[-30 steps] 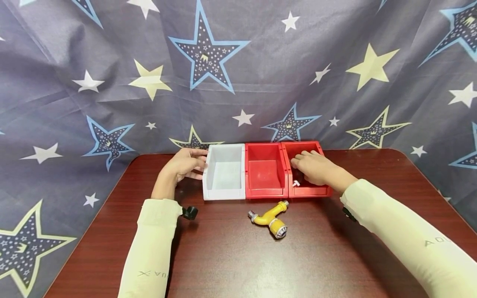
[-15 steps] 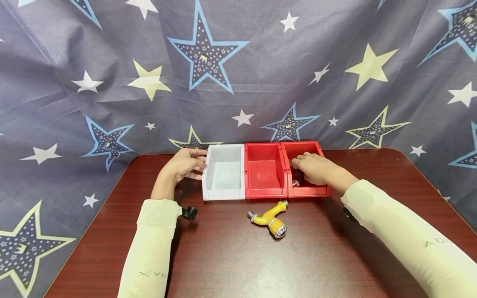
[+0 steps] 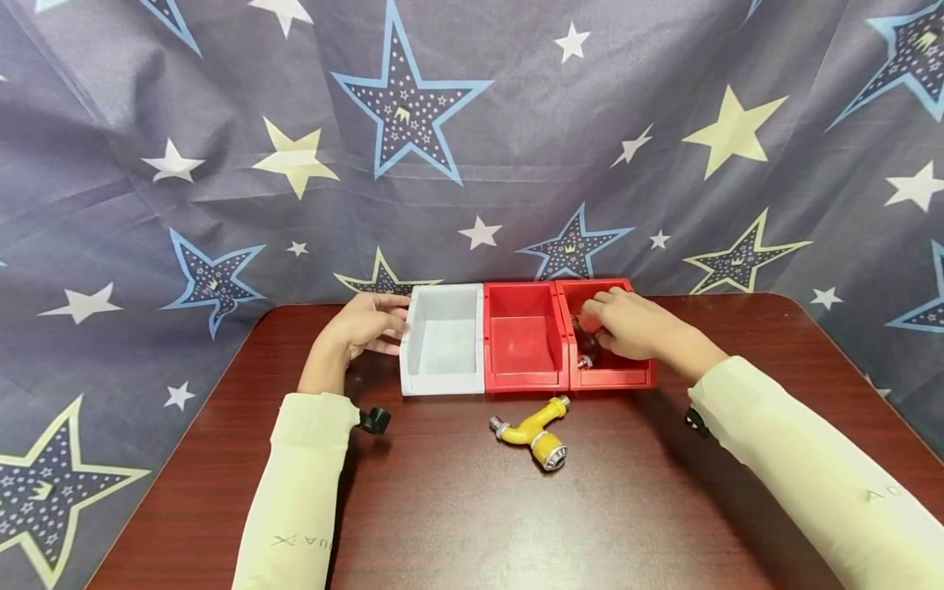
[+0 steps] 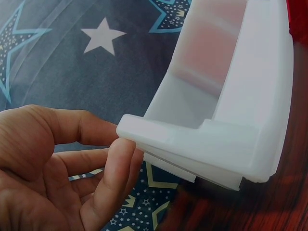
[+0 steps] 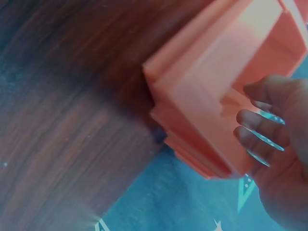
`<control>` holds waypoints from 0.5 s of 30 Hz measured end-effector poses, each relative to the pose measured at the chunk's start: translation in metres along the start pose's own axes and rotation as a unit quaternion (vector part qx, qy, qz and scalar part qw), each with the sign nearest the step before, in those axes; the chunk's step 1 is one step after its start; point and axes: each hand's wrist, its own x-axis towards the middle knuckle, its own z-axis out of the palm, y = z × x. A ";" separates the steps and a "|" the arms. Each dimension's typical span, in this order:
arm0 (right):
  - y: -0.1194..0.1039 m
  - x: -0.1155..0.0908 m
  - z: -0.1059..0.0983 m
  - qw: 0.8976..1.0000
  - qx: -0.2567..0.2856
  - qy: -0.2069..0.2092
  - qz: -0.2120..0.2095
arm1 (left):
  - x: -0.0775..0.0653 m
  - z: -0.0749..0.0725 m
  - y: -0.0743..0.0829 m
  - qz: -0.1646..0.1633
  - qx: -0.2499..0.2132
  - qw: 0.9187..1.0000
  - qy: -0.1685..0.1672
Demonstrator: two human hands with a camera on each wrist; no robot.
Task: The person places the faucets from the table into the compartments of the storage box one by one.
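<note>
My left hand is at the left side of a white bin, its fingertips touching the outer edge. In the left wrist view, the thumb and a finger meet the corner of the white bin's rim. My right hand reaches into the rightmost red bin. Its fingers are loosely bent, and the right wrist view shows nothing between them. Beside the right hand, in the bin's front left corner, sits a small shiny metal-ended piece; darker parts behind it are partly covered by the hand.
A second red bin stands between the other two, side by side in a row. In front of them a yellow tap with metal ends lies on the brown table. A star-patterned cloth hangs right behind the table.
My right hand has lifted and shifted slightly right within the red bin, uncovering more of the dark parts there. The left hand and the yellow tap stay where they were.
</note>
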 end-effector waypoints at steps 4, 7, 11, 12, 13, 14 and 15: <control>-0.001 -0.003 -0.010 1.000 0.000 0.012 0.006 | 0.000 -0.001 0.000 -0.001 -0.003 1.000 -0.001; -0.002 -0.005 -0.016 1.000 -0.009 0.018 0.013 | 0.000 -0.001 0.000 -0.001 -0.003 1.000 -0.001; -0.005 -0.009 -0.022 0.999 -0.016 0.040 0.009 | 0.000 -0.001 0.000 -0.002 -0.002 1.000 0.001; -0.006 -0.010 -0.023 0.999 -0.015 0.046 0.005 | -0.001 -0.001 0.000 -0.002 -0.002 1.000 0.001; -0.007 -0.011 -0.023 0.999 -0.014 0.053 0.001 | 0.000 -0.001 0.000 -0.001 -0.002 1.000 0.001; -0.007 -0.012 -0.024 0.998 -0.013 0.059 -0.004 | 0.000 -0.001 0.000 -0.002 -0.002 1.000 0.000; -0.008 -0.013 -0.024 0.998 -0.012 0.065 -0.009 | 0.000 0.000 0.000 -0.002 -0.002 1.000 0.000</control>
